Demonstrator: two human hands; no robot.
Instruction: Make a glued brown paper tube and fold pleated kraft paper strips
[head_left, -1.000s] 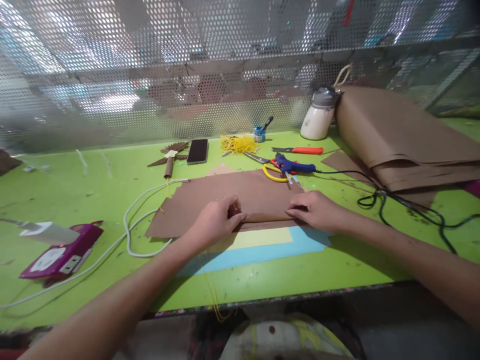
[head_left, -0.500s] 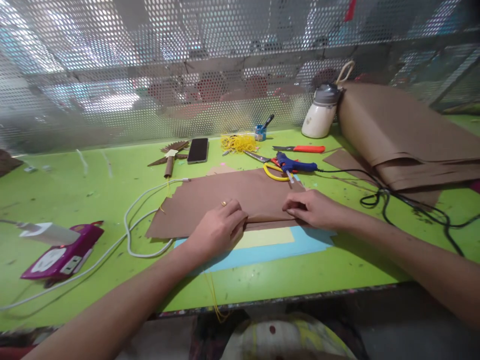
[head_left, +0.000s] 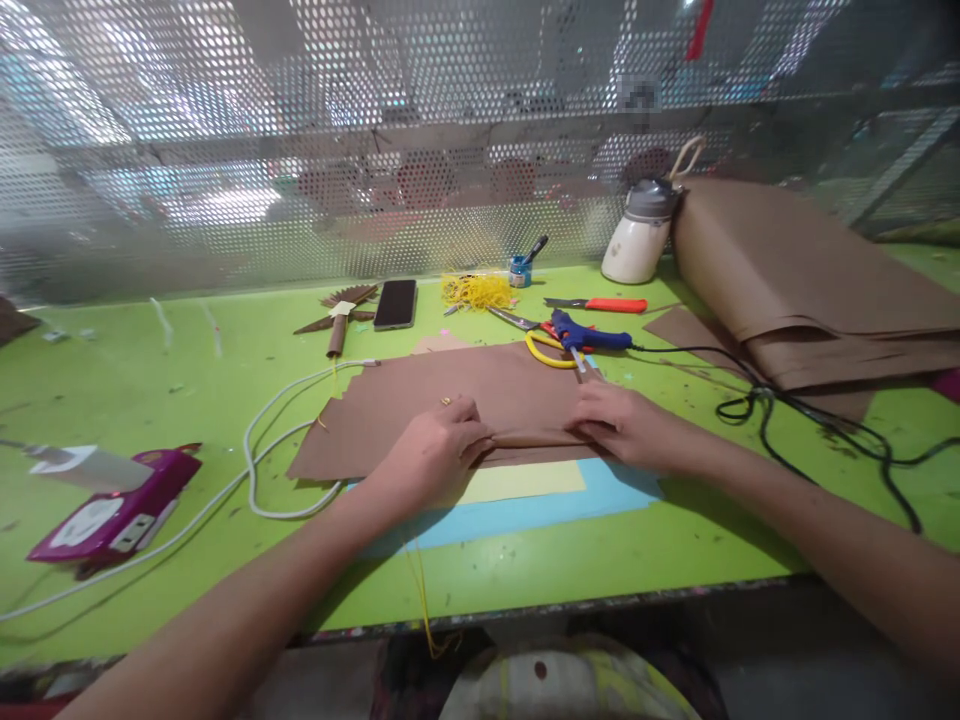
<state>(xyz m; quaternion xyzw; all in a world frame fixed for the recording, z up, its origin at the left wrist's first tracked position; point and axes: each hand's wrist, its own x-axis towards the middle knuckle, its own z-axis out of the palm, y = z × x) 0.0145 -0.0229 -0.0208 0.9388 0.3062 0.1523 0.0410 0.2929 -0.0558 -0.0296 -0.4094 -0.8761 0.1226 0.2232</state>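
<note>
A sheet of brown paper [head_left: 420, 395] lies across the middle of the table, its near edge curled up into a narrow roll or fold. My left hand [head_left: 442, 440], with a ring on one finger, pinches that edge near its middle. Further right, my right hand [head_left: 619, 420] grips the same edge, fingers bent against the thumb. Beneath the brown paper, light blue paper [head_left: 517, 520] and a pale yellow sheet [head_left: 525, 482] stick out toward me. A blue glue gun [head_left: 592, 332] and yellow-handled scissors [head_left: 551, 350] rest at the brown paper's far right corner.
Behind stand a white bottle [head_left: 636, 245], a paint jar [head_left: 519, 270], yellow shreds [head_left: 476, 292], a red-handled cutter [head_left: 611, 305] and a phone [head_left: 395, 303]. At left sit a purple power strip [head_left: 112, 510] and white cable [head_left: 251, 470]. Large folded brown paper [head_left: 810, 260] lies right, near a black cord [head_left: 765, 385].
My right hand's fingers have closed further over the rolled edge, and the lifted edge looks slightly more folded. My left hand stays nearly in place. The view has shifted a little.
</note>
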